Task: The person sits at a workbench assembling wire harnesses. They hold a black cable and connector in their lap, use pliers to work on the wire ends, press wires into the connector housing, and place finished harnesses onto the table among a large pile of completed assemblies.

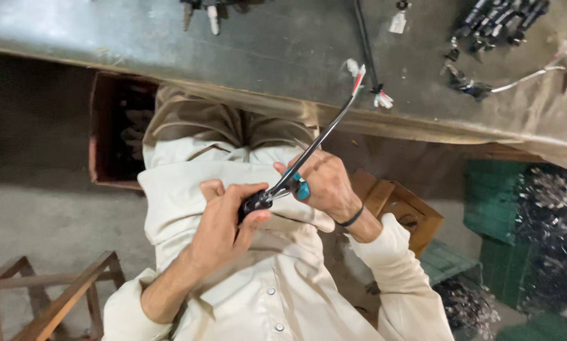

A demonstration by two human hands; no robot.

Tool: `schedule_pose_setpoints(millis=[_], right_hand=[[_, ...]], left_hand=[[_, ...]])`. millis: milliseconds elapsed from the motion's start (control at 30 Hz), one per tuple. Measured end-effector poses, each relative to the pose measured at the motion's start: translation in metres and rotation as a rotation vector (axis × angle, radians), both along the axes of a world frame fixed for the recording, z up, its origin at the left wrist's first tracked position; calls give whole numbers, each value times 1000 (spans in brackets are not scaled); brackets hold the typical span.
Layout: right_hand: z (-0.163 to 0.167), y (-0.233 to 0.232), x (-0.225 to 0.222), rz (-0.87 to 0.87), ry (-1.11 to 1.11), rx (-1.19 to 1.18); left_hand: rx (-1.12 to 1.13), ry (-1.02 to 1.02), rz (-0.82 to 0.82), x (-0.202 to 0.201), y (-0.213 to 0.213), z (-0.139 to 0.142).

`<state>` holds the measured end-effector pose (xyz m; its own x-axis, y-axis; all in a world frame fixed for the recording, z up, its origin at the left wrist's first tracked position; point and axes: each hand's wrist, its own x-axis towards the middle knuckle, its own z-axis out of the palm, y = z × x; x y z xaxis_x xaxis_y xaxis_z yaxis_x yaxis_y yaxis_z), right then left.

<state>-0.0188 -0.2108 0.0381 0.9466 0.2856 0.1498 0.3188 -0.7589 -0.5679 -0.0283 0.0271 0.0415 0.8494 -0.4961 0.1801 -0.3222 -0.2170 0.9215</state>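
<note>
Cream snap-button shirt (pixel 277 297) — black wristband (pixel 353 217)

Two hands showing: left hand (pixel 223 221), right hand (pixel 324 183), both gripping one black cable (pixel 321 136). One teal tool (pixel 301 187) sitting in the right hand. Beyond the hands, one workbench (pixel 264 50) lying. One cardboard box (pixel 109 129) standing beyond the left hand.
</note>
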Motion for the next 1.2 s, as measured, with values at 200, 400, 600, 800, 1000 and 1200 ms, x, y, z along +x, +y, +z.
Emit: schedule_pose_setpoints(millis=[200,400,600,800,1000,1200], right_hand=[[26,20,-10,-2,225,58],[48,13,-4,-86,116,10],[43,-27,67,-281,-168,-215],[-31,-49,116,-375,-219,-166],[-20,-55,105,-416,-252,-338],[3,-63,117,-438,-272,-282]], left_hand=[[329,-357,329,19,-9,-22],[192,-227,355,40,-17,11],[-170,-416,-186,133,-132,92],[41,-630,58,164,-204,44],[779,-1169,422,281,-122,-15],[757,-1392,212,339,-74,-10]])
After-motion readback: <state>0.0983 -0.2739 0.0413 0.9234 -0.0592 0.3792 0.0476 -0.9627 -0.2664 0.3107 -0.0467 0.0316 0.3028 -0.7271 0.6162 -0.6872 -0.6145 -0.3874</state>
